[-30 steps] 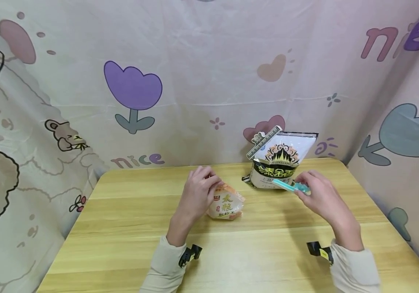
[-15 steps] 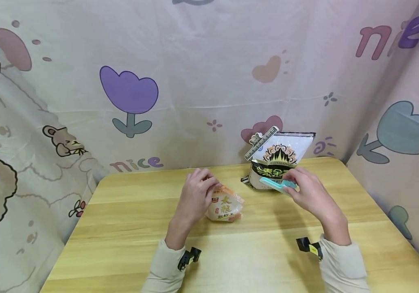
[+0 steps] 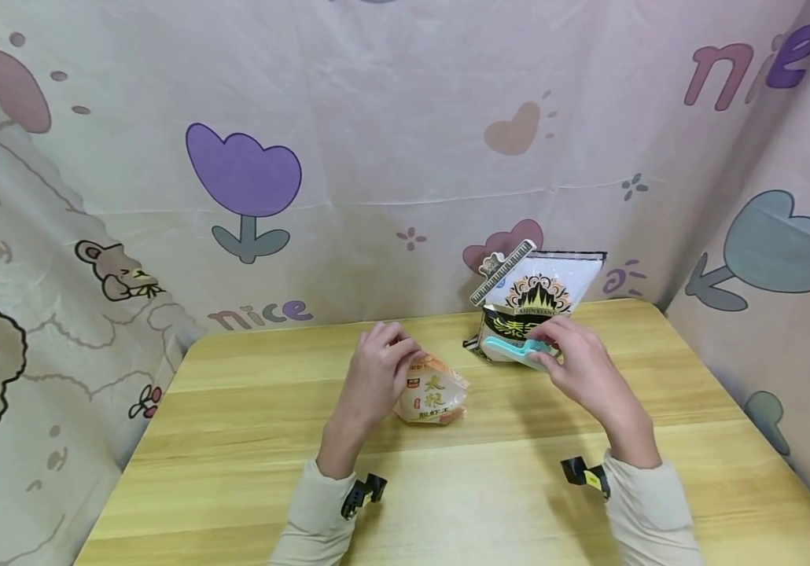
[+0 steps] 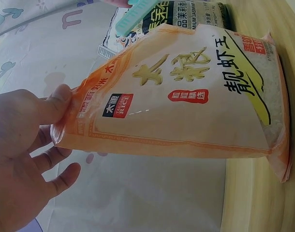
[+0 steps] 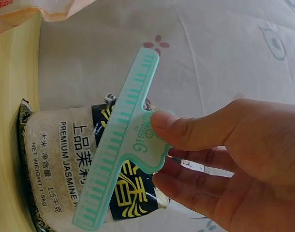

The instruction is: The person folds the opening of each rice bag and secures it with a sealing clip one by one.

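Note:
My left hand [image 3: 378, 373] pinches the top edge of an orange-and-white rice bag [image 4: 176, 96], which stands upright on the table. In the left wrist view the thumb lies on the near side of the bag's top. My right hand [image 3: 578, 362] holds a mint-green bag clip [image 5: 121, 140] by its handle, thumb on the printed side. The clip is to the right of the orange bag and apart from it. Behind the clip stands a black-and-white rice bag [image 3: 539, 295], with a ruler-patterned white clip [image 3: 502, 273] on its upper left corner.
The wooden table [image 3: 235, 464] reaches back to a hanging cloth [image 3: 377, 157] printed with flowers and letters. This cloth also closes off the left and right sides.
My right hand has moved left with the green clip, nearer to the orange rice bag. The left hand keeps its hold on the bag's top, and the view has shifted slightly.

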A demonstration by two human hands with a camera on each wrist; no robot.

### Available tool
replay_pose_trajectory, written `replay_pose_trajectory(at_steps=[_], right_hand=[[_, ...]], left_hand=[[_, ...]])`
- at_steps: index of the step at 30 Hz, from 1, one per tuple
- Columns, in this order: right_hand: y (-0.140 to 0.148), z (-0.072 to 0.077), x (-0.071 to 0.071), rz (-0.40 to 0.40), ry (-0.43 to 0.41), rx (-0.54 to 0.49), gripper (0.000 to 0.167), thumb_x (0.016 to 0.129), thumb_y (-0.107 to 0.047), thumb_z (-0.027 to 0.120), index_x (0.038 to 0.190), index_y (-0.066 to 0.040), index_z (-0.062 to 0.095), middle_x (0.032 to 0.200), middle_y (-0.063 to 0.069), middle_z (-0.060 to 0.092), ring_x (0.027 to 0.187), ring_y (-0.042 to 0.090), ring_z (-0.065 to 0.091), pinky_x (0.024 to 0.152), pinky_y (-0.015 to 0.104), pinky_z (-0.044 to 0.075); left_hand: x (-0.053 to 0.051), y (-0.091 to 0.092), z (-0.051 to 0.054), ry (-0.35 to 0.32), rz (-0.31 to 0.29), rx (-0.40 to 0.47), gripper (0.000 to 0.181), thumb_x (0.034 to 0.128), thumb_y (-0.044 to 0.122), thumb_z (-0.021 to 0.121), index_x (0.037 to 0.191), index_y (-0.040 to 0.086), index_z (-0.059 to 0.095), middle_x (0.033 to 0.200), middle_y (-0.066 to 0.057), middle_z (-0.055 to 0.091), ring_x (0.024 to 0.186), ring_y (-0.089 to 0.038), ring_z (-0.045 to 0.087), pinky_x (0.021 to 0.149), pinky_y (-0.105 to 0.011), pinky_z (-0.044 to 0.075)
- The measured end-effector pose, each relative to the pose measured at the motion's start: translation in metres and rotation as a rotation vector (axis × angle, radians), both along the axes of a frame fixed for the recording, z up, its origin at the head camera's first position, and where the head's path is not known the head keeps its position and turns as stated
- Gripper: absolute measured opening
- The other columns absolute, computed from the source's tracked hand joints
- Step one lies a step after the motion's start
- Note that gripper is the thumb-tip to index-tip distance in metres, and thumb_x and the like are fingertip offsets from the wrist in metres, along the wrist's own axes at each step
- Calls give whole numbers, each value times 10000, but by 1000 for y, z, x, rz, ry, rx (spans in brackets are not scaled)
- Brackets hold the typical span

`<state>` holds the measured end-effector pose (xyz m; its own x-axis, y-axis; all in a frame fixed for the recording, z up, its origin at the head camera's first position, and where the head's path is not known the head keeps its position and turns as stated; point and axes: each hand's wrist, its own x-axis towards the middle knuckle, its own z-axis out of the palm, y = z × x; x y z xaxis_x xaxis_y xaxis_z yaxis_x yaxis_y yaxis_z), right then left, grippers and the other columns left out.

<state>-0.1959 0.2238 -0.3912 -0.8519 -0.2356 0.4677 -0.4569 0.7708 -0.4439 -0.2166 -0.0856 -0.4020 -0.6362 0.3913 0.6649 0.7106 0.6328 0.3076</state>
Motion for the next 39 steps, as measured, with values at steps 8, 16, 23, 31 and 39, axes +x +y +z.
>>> replay_pose_trajectory(at_steps=[8,16,23,31,39], right_hand=[[-11,-3,-2,12,68,20,266,807,56,829,1039,18,706,1014,124,665,862,292,654,752,439,566],[-24,-7,-3,20,57,24,294,815,61,817,1076,-7,698,1040,108,641,863,279,653,775,434,576],[-34,-8,-3,48,83,-27,303,827,49,818,1097,-22,700,1054,90,656,870,243,650,762,401,574],[-44,-9,-4,93,134,-65,265,825,17,832,1060,-27,717,1029,69,664,794,159,624,655,325,555],[-46,-12,-5,168,95,-120,223,852,-24,810,1052,-35,712,1051,37,680,905,176,698,763,338,597]], left_hand=[[1,0,0,-12,-1,5,63,928,58,755,879,96,760,912,7,613,890,-198,541,777,-366,415],[1,-1,-1,-21,7,13,55,923,73,766,875,99,762,909,14,617,887,-189,540,779,-362,416],[1,0,0,-27,1,17,58,923,61,762,882,102,763,907,24,613,886,-184,536,778,-356,410],[1,-1,1,-57,-15,20,63,934,73,751,880,106,752,898,37,603,892,-177,532,787,-357,407],[1,-2,2,-84,-21,5,75,944,69,734,883,110,749,904,38,608,904,-175,539,798,-354,415]])
